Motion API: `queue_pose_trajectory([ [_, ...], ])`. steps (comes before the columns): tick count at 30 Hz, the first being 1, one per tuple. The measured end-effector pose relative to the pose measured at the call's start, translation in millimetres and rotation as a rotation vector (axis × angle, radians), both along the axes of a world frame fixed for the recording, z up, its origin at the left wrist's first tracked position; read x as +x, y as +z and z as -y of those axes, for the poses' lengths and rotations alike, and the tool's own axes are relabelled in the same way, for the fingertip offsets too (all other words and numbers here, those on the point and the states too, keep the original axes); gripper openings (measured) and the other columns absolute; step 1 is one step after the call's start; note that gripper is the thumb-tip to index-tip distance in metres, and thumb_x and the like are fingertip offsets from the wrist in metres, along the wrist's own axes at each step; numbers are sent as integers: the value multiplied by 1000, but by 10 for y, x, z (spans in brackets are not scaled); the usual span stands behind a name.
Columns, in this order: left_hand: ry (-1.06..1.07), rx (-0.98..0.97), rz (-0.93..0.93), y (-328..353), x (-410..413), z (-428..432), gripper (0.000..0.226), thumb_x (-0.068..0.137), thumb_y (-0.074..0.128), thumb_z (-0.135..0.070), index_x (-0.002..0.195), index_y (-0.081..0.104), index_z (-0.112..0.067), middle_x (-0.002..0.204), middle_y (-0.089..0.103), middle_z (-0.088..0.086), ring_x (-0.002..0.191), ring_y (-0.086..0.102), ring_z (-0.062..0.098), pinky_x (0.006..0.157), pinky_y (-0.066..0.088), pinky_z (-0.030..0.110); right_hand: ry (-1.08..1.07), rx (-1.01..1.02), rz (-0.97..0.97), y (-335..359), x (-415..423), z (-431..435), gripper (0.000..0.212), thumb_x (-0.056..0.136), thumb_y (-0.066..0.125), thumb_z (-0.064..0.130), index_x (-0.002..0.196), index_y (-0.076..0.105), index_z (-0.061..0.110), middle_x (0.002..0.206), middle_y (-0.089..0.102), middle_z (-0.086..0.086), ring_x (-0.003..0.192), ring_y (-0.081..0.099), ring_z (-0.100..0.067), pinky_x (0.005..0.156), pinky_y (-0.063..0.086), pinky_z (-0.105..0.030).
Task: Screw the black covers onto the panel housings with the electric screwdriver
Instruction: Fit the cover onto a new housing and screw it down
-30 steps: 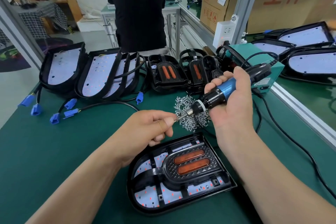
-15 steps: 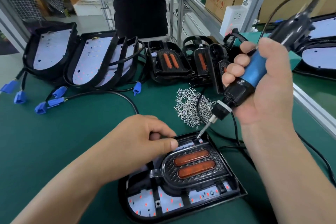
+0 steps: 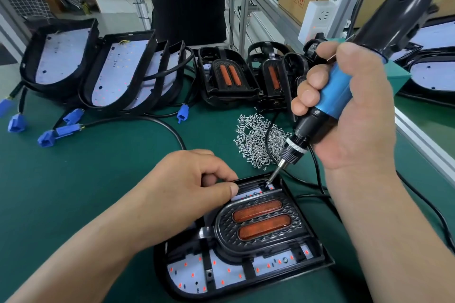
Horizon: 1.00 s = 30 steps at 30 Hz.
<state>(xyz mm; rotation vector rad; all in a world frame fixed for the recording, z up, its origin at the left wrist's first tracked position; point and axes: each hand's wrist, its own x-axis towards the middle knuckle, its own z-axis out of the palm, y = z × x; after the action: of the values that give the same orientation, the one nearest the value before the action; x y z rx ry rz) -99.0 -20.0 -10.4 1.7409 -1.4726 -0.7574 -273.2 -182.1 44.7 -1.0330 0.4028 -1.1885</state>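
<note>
1. Now the right hand (image 3: 357,118) grips the electric screwdriver (image 3: 327,106), its bit tilted down onto the panel housing's (image 3: 320,261) 12 o'clock corner.
2. The left hand (image 3: 187,189), fingers curled, holds the housing's 10 o'clock rim.
3. The black cover (image 3: 261,221) sits inside the housing on the desk (image 3: 98,167).
4. A pile of screws (image 3: 256,140) lies at 12 o'clock beyond it.

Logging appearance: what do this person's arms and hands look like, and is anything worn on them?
Both are bare. The left hand and right hand have no gloves, rings or tape; the nails are short and plain. The left forearm and right forearm show no sleeve, watch or wristband as far as the frame reaches.
</note>
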Motion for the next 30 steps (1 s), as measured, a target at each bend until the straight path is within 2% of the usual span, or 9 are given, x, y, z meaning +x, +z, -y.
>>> queue_pose_trajectory([
  [3, 0, -3, 0, 1, -4, -3, 14, 81, 73, -48, 90, 79, -41, 79, 60, -4, 64, 55, 2, 60, 49, 21, 7, -6, -6, 1, -1, -6, 19, 95, 58, 26, 104, 60, 10, 70, 54, -1, 55, 50, -16, 53, 44, -30],
  [11, 12, -21, 6, 4, -29, -1, 9, 82, 74, -43, 88, 80, -39, 76, 60, -5, 63, 56, 1, 59, 43, 13, 26, -53, -20, 4, -4, -21, 18, 96, 58, 25, 106, 60, 10, 71, 55, -1, 55, 52, -17, 53, 45, -30],
  [14, 13, -28, 1, 15, -35, -2, 1, 86, 79, -37, 87, 80, -38, 75, 59, -4, 62, 55, 1, 60, 42, 12, 42, -70, -15, 4, -2, -27, 20, 97, 57, 24, 110, 59, 9, 71, 55, -1, 55, 52, -17, 54, 45, -30],
  [17, 14, -43, 14, 17, -46, -5, 11, 89, 82, -26, 87, 80, -36, 75, 60, -2, 62, 55, 2, 59, 42, 11, 102, -100, 2, 11, -2, -45, 23, 95, 60, 25, 112, 58, 9, 72, 53, -2, 55, 52, -17, 54, 45, -30],
  [22, 25, -45, 13, 31, -72, 2, 10, 88, 81, -27, 86, 80, -37, 75, 59, -3, 60, 54, 1, 56, 43, 12, 201, -175, -3, 36, -1, -87, 29, 90, 62, 30, 111, 59, 10, 72, 54, -2, 53, 52, -17, 55, 45, -30],
  [26, 29, -44, 26, 25, -73, 0, 13, 88, 82, -26, 84, 80, -38, 74, 59, -6, 58, 52, 1, 53, 44, 13, 219, -199, -18, 60, 14, -121, 25, 92, 62, 30, 108, 60, 11, 71, 54, -1, 52, 52, -18, 55, 45, -30],
  [30, 30, -42, 30, 19, -71, 8, 14, 89, 82, -24, 84, 79, -37, 73, 59, -6, 57, 53, 0, 51, 43, 11, 228, -190, -41, 86, 28, -144, 18, 88, 64, 32, 94, 58, 16, 69, 53, 0, 50, 49, -17, 54, 43, -29],
])
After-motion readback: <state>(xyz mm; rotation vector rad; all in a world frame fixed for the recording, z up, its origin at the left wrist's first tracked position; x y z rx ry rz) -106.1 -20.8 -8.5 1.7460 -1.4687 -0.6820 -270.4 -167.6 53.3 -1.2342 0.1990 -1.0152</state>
